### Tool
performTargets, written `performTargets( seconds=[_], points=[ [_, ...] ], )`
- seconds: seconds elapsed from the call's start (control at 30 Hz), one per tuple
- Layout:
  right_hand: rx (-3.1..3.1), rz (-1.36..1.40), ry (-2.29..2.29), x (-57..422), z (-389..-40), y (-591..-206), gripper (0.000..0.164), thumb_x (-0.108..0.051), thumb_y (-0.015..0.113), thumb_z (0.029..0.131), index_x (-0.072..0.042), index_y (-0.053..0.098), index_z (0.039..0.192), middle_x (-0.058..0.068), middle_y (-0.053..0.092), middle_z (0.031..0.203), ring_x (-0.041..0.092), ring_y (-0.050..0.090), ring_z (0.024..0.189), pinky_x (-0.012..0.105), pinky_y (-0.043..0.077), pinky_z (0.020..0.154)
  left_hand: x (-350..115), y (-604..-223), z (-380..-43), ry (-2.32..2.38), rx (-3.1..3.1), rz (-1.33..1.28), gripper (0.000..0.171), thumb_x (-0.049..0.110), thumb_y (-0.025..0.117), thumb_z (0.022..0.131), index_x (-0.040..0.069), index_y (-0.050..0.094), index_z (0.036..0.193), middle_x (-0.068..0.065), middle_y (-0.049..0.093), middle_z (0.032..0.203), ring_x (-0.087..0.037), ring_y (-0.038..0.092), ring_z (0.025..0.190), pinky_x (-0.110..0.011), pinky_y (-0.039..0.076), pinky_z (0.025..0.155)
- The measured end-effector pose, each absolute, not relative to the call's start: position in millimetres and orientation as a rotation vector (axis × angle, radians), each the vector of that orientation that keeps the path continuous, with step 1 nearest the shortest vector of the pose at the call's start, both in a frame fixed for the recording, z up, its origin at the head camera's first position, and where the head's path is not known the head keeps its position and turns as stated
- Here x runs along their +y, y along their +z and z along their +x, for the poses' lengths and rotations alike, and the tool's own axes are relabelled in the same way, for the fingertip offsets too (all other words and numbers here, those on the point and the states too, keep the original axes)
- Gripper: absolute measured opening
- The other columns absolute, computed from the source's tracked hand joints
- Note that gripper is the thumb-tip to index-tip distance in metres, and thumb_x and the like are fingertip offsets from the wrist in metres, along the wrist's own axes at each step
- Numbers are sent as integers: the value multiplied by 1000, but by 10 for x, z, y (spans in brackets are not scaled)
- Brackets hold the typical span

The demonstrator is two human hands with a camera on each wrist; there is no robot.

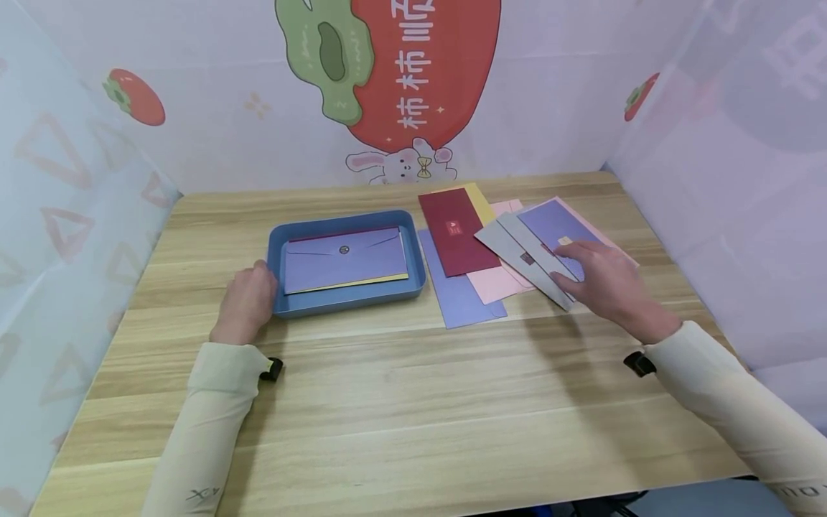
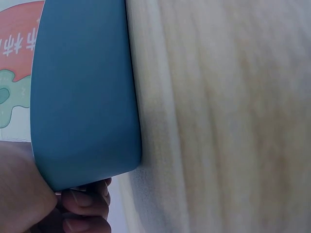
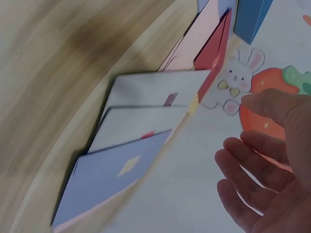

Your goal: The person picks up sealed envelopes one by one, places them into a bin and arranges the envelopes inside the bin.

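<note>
At the left end of a blue tray, my left hand grips the short side, its fingers curled against the outer wall in the left wrist view. Inside the tray lies a lavender envelope with a round seal, over dark red and yellow edges. My right hand hovers over fanned envelopes, thumb and fingers apart with nothing between them. Closest to it are a lavender envelope with a pale yellow seal and two light grey envelopes. Whether a fingertip touches the paper is hard to tell in the head view.
Between tray and fan lie a dark red envelope, a yellow one, a pink one and another lavender one, overlapping. Printed cloth walls border the wooden table at the back and sides.
</note>
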State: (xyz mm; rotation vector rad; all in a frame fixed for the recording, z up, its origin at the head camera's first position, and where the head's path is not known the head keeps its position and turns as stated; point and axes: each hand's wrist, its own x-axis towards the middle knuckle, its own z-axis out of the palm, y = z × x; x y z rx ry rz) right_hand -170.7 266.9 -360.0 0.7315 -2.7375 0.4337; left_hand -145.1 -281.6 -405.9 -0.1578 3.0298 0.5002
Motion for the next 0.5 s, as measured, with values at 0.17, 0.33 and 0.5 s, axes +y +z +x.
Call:
performTargets(
  seconds=[0.17, 0.33, 0.5],
  points=[
    [-2743, 683, 413, 2856, -1731, -3562, 36, -6, 82, 85, 5, 72, 118, 31, 73, 115, 50, 73, 94, 62, 58, 72, -2822, -4035, -1450, 498, 3018, -161, 30, 7, 36, 109, -19, 50, 113, -36, 59, 95, -39, 59, 76, -47, 54, 66],
    [-2741, 661, 345, 3002, -1783, -3503, 41, -7, 83, 83, 6, 71, 120, 32, 72, 115, 52, 71, 91, 61, 57, 65, -2821, -4023, -1449, 490, 3024, -149, 30, 7, 36, 109, -19, 50, 113, -36, 59, 95, -39, 59, 77, -48, 53, 67],
    [-2772, 707, 249, 3117, -1859, -3452, 43, -7, 87, 82, 10, 71, 118, 31, 72, 112, 50, 70, 93, 63, 57, 76, -2813, -4038, -1450, 495, 3029, -148, 30, 8, 35, 109, -18, 50, 111, -37, 59, 97, -40, 59, 77, -52, 54, 68]
  ],
)
